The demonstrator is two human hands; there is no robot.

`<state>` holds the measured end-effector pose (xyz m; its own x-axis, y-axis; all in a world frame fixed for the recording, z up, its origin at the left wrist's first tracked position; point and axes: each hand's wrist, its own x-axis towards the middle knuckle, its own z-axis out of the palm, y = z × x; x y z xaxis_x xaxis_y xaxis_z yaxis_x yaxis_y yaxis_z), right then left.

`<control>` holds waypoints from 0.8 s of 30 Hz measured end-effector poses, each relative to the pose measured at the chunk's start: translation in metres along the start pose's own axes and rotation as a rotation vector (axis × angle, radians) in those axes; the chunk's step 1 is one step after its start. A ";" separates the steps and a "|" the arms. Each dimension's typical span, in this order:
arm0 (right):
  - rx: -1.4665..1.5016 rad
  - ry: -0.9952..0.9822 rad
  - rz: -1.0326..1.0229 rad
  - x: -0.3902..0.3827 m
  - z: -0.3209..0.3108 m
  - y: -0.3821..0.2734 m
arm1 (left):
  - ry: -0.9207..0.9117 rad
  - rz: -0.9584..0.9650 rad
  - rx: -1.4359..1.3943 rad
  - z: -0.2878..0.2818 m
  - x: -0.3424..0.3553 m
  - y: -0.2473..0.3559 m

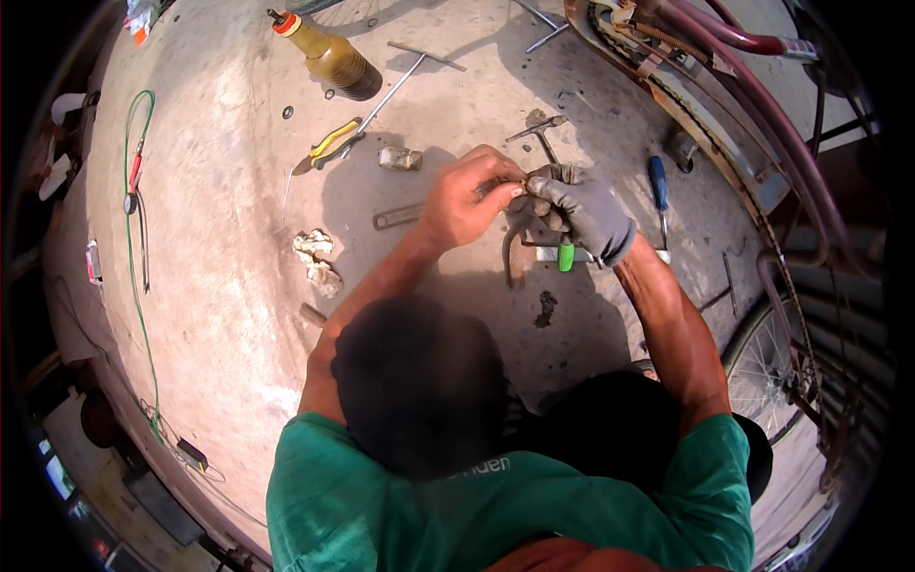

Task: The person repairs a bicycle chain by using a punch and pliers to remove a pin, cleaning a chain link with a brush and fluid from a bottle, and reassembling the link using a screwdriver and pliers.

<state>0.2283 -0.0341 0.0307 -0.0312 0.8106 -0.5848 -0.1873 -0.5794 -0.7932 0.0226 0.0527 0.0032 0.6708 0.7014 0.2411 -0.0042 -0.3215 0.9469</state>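
Note:
My bare left hand [469, 197] and my grey-gloved right hand [589, 212] meet over the concrete floor, fingertips pinched together. Both are closed around something small and dark between them, mostly hidden by the fingers. Just below the right hand shows a green handle [566, 254], next to a pale metal bar [547, 255]; the glove covers part of both. Beyond the fingers lies a T-shaped metal tool [539, 132]. To the left of my left hand are a slotted metal piece [398, 216] and a small, dirty cylindrical piece [400, 158].
Yellow-handled pliers [334, 145], a long T-handle wrench [398, 88] and a bottle of dark liquid [334, 62] lie or stand farther off. A blue screwdriver [659, 186] and a maroon bicycle frame [796, 143] are at right. Crumpled paper [316, 259] and a green cable [135, 276] lie left.

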 end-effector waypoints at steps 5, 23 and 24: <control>0.028 -0.042 0.034 -0.002 0.005 -0.009 | -0.024 0.001 0.063 -0.001 0.000 0.001; 0.089 -0.101 0.061 0.006 -0.005 0.000 | -0.059 0.062 0.073 -0.005 0.004 0.002; 0.092 -0.101 0.060 0.005 -0.005 -0.001 | -0.074 0.084 0.097 -0.005 0.004 0.002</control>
<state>0.2335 -0.0298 0.0272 -0.1425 0.7818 -0.6071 -0.2707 -0.6207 -0.7358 0.0215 0.0581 0.0075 0.7241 0.6217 0.2987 0.0068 -0.4394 0.8983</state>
